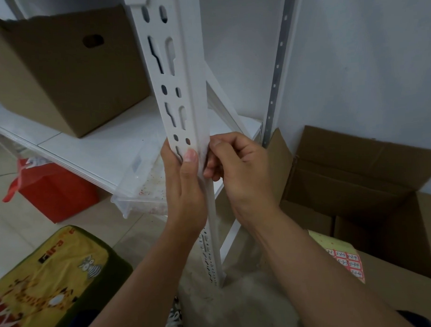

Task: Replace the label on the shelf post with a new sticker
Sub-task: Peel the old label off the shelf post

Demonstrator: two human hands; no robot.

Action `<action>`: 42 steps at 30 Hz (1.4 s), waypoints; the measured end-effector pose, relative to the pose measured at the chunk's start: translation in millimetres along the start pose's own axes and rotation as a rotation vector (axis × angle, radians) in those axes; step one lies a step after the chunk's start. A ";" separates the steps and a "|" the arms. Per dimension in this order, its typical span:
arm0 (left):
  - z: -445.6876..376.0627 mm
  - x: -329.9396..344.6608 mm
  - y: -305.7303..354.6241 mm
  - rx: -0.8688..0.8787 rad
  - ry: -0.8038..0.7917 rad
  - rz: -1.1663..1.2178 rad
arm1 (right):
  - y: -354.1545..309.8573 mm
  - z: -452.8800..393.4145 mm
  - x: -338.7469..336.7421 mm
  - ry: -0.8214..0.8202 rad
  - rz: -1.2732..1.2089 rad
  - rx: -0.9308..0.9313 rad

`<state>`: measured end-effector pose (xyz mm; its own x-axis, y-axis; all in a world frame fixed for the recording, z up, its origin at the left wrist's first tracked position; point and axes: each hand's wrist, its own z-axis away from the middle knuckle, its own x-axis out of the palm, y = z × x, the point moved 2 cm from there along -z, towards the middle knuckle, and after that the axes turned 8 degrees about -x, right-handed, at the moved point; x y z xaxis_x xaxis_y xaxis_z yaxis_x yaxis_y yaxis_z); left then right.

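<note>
The left hand [186, 186] grips the white shelf post [180, 96], thumb pressed flat. The right hand's [236, 167] curled fingers [210, 163] pinch at the post's edge just beside that thumb.

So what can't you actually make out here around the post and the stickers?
- Head view: the label spot on the shelf post is covered by the left hand and right hand, so the label is unseen.
- Sticker sheet: the red labels' writing is too small to read, and the right forearm overlaps it.
</note>
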<state>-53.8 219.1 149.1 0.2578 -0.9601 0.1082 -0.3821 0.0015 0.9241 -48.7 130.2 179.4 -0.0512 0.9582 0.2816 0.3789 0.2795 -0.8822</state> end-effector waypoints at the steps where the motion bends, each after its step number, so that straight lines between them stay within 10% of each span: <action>1: 0.0 -0.1 -0.1 0.002 -0.001 0.002 | 0.2 0.1 0.1 0.001 0.000 0.002; 42: -3.9 -11.0 -5.2 -0.030 -0.058 0.005 | 3.9 -6.5 -5.2 -0.016 -0.194 0.162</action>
<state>-51.1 230.8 144.6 0.2032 -0.9748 0.0925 -0.3566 0.0143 0.9342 -41.0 126.0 176.9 -0.1241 0.8860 0.4468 0.2078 0.4635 -0.8614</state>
